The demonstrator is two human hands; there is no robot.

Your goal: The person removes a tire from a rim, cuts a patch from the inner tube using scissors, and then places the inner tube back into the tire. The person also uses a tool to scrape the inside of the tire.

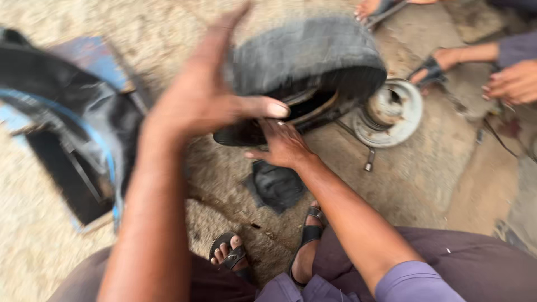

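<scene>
A worn black tyre [310, 53] lies tilted on the sandy ground in front of me. My right hand [283, 144] grips the lower edge of the tyre's bead, fingers tucked under the rubber. My left hand [208, 89] is raised above the tyre's left side, fingers spread and blurred, holding nothing. A grey metal wheel rim [391, 112] lies flat just right of the tyre. A black rubber scrap [277, 187] lies on the ground below my right hand.
A black inner tube with blue trim [72, 120] lies at the left. Another person's hands [512, 81] and sandalled feet [433, 66] are at the upper right. My own sandalled feet [232, 253] are at the bottom.
</scene>
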